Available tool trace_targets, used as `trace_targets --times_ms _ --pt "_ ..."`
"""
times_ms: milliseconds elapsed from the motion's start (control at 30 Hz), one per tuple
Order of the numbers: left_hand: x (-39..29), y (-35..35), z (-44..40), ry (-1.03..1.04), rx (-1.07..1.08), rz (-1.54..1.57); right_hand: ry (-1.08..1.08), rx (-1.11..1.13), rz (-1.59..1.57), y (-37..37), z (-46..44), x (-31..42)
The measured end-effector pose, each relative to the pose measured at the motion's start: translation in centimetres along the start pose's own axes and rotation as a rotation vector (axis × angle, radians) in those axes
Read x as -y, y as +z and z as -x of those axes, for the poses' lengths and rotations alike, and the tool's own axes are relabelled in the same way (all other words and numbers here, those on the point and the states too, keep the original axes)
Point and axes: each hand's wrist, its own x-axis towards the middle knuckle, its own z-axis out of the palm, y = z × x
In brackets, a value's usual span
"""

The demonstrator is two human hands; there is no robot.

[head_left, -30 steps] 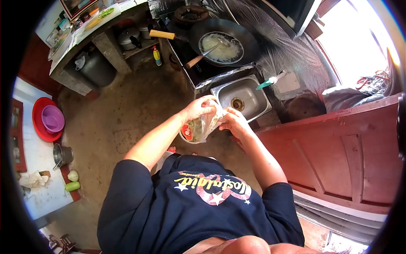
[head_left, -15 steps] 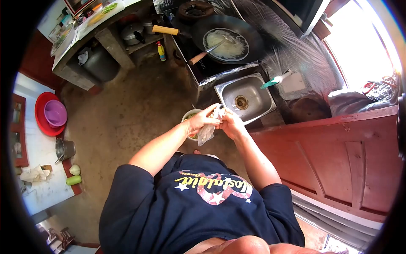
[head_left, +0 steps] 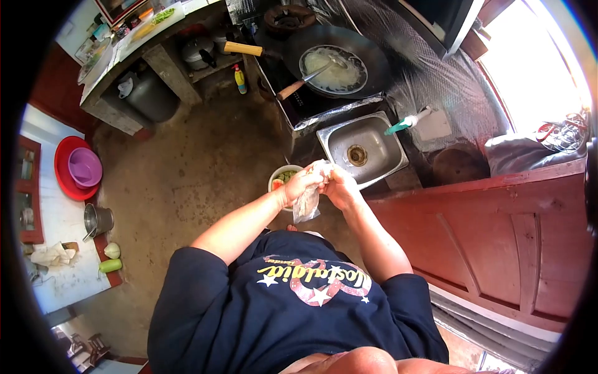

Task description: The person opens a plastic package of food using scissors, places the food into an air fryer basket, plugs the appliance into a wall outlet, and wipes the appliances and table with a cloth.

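The crumpled, see-through plastic bag (head_left: 306, 207) is hard to read: its top disappears among your fingers, and whatever pale stuff is inside blurs into the glare on the film. You cannot make out its opening, nor tell which fingertips press where. The bag sits between and below your hands, its loose end hanging toward your body, in front of your navy T-shirt with printed lettering (head_left: 268, 311).

Your left hand (head_left: 300, 187) grips the bunched upper part of the bag, its back turned up and the fingers curled in. Your right hand (head_left: 338, 189) closes on the same bunch from the other side, knuckles bent, so the two hands meet. Both your forearms angle inward and forward, elbows spread.

Just beyond your left hand is the round white bowl (head_left: 271, 179) with green pieces (head_left: 286, 176) and a red piece (head_left: 276, 184) in it; your hand and wrist hide its near right part, and what supports it is unclear. Past your right hand lies the rectangular stainless-steel sink (head_left: 381, 156). Farther off, the wide black wok (head_left: 374, 59) holds cloudy, pale liquid (head_left: 330, 73), which obscures the head of the wooden-handled utensil (head_left: 291, 91).
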Motion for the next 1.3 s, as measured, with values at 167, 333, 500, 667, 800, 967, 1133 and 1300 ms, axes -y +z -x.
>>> trace_targets --times_ms 167,333,500,667,800,967,1133,1300 --pt "-1.7 1.3 0.1 -0.025 -0.122 -0.280 0.024 -0.023 0.035 -1.6 -0.8 -0.6" --pt "-1.1 -0.3 -0.1 0.121 -0.248 -0.431 0.035 -0.144 0.001 0.2 -0.5 -0.5" --pt "-0.3 -1.1 0.3 0.178 -0.343 -0.741 0.010 -0.134 0.158 -0.4 -0.4 -1.2" --pt "-0.7 -0.4 0.9 0.100 -0.346 -0.662 -0.019 -0.120 0.165 -1.6 -0.8 -2.2" --pt "-0.2 -1.4 0.6 0.200 -0.351 -0.779 -0.076 -0.135 0.223 -1.5 -0.9 -1.9" --pt "-0.7 -0.5 0.9 0.314 -0.430 -1.098 -0.305 -0.217 0.868 -2.3 -0.9 -2.1" --pt "-2.1 0.5 1.6 0.137 -0.311 -1.128 -0.176 -0.159 0.917 -1.4 -0.1 -1.6" --pt "-2.9 -0.4 1.6 -0.051 -0.127 -0.970 -0.213 -0.053 1.187 0.0 1.0 0.6"
